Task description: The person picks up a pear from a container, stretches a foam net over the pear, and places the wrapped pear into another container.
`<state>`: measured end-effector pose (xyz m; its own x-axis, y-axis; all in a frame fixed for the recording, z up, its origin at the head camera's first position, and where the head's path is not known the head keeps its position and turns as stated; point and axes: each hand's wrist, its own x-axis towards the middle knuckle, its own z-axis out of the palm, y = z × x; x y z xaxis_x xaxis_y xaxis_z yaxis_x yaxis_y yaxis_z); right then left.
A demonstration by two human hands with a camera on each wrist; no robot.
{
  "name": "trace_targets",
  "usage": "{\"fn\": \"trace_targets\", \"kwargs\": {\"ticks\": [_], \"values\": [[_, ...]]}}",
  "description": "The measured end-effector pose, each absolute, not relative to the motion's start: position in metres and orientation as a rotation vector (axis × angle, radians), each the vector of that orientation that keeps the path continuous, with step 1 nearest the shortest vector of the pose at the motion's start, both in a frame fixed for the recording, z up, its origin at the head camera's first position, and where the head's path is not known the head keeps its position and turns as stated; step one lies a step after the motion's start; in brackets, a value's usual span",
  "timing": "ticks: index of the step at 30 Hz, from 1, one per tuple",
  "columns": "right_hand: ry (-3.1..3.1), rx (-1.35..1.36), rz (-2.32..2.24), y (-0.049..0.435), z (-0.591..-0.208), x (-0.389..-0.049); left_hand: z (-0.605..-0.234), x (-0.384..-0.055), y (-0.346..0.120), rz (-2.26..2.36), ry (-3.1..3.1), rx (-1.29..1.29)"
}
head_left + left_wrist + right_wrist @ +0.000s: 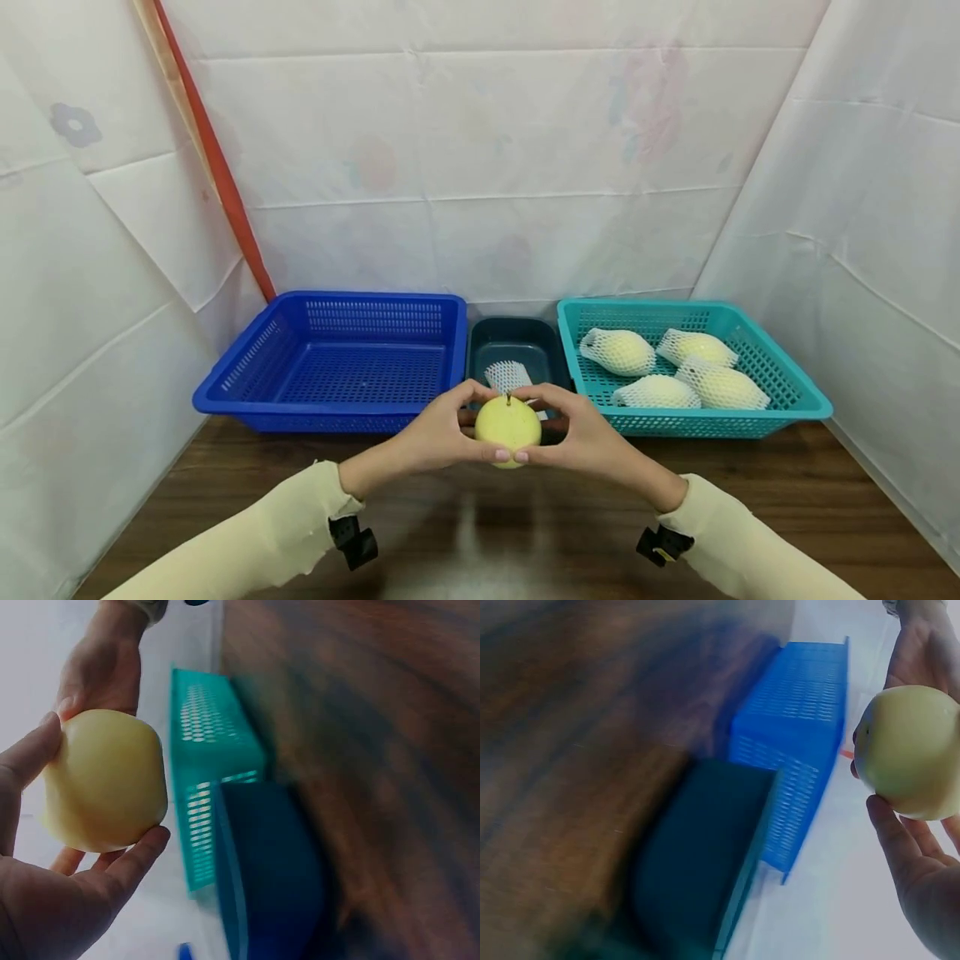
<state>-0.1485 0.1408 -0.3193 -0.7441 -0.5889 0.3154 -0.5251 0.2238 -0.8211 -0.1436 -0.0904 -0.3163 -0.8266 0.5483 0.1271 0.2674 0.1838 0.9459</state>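
A round yellow-green pear with a short dark stem is held up between both hands, bare of any net. My left hand grips its left side, thumb in front and fingers behind. On the other side my right hand grips it the same way, the two thumb tips close together at the front. In both wrist views the pear sits between curled fingers and thumbs. Behind the hands, a white foam net lies in a small dark teal tray, partly hidden by the fingers.
A blue basket stands at the left with nothing in it. In the turquoise basket at the right lie several pears in white foam nets. White cloth walls the brown wooden table at the back and sides.
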Motion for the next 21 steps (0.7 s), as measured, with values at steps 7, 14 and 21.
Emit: {"fn": "trace_targets", "kwargs": {"ticks": [7,14,21], "values": [[2.334,-1.092,-1.526,0.146,-0.348,-0.148,-0.349,-0.141,-0.085,1.663,2.227,0.819],[2.27,-1.082,-1.512,0.147,-0.369,-0.147,-0.369,-0.138,-0.081,1.637,2.209,0.801],[2.269,-1.044,-1.446,0.148,-0.382,-0.147,-0.381,-0.135,-0.08,1.587,2.227,0.745]]}}
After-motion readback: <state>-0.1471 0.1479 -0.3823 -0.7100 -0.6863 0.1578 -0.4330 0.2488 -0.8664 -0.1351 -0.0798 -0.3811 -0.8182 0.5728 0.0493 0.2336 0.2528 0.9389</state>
